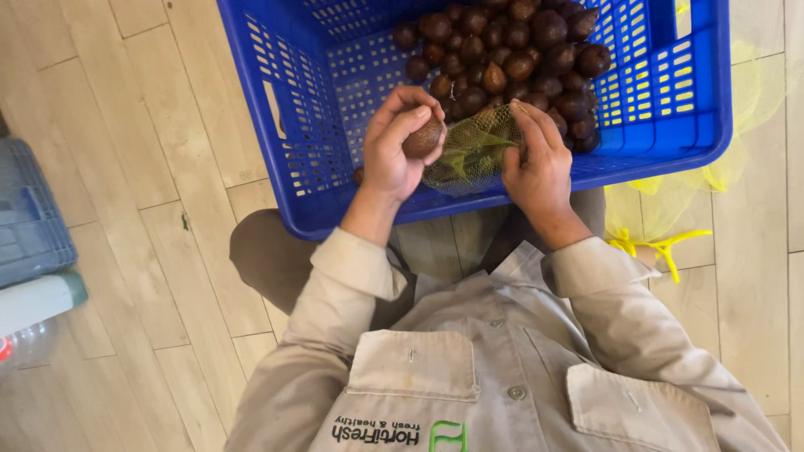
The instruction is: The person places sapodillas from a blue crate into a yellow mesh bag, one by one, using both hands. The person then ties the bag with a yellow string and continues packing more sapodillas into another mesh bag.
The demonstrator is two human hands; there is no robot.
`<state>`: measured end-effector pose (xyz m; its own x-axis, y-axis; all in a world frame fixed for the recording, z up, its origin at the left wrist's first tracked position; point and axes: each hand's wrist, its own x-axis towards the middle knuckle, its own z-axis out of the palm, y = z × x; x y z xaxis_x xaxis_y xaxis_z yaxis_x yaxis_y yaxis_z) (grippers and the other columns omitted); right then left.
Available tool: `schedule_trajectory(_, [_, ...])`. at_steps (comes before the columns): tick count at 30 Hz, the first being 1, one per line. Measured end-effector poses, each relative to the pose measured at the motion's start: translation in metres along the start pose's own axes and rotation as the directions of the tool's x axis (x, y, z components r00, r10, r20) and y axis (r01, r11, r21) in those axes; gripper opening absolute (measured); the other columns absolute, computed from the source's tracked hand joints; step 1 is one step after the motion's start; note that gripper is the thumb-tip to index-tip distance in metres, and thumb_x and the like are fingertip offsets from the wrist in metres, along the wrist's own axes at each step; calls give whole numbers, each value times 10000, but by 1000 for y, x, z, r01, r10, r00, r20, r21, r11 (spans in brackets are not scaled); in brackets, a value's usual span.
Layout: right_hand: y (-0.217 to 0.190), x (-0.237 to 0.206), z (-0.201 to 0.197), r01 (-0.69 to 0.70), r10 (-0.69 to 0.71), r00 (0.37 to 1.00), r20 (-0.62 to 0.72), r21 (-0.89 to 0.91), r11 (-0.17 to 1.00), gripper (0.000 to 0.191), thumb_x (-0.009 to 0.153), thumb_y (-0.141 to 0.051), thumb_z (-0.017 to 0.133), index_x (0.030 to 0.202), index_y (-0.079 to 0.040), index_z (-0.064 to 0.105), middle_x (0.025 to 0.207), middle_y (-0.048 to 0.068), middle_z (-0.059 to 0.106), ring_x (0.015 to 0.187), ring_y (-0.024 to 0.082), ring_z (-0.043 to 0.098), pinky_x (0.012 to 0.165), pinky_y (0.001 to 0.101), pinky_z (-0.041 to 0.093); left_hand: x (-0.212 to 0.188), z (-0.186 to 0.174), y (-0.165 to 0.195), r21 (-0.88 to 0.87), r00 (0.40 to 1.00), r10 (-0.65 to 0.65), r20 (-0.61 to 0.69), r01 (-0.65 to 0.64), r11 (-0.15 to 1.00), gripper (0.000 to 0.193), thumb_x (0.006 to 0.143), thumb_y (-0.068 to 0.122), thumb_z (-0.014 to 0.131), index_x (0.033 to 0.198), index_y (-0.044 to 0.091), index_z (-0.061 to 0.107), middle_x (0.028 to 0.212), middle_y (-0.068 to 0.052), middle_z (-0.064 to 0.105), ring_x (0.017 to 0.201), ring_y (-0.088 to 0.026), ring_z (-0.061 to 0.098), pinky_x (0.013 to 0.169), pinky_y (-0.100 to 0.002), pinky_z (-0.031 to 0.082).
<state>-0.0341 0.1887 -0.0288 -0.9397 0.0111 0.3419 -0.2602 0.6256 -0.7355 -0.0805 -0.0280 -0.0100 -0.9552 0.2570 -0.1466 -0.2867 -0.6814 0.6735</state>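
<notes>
My left hand (394,151) is closed around one brown, scaly round fruit (424,138) and holds it at the mouth of a yellow-green mesh bag (471,155). My right hand (536,163) grips the other side of that bag, and a few fruits show through the net. Both hands hover over the near wall of a blue plastic crate (318,134). A pile of the same brown fruits (519,59) lies in the crate's far right part, just beyond my fingers.
Loose yellow mesh bags (670,218) lie on the wooden floor to the right of the crate. A grey crate (29,218) and a pale box with a green edge (42,301) stand at the left edge. My knees are under the crate's near side.
</notes>
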Motion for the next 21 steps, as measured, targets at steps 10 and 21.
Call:
schedule_trajectory(10, [-2,1,-2,50,-50,999,-11,2,999,523,831,106,587,1344,14,624,1365,191,645,1211,379,671,1021,414,572,-28,15,11,-61,998,14,-60,-17,998,426,1070,395,418,1071,14,610,751,-206,635,392,-94,348,346,-257,271])
schedule_trajectory(21, [4,-3,-5,81,-82,997,13,32,996,578,842,118,577,1414,33,572,1449,216,593,1321,416,611,1130,437,520,-28,14,-41,392,977,-211,-2,195,899,303,1065,327,562,1133,36,608,883,-132,649,621,-132,559,472,-292,442])
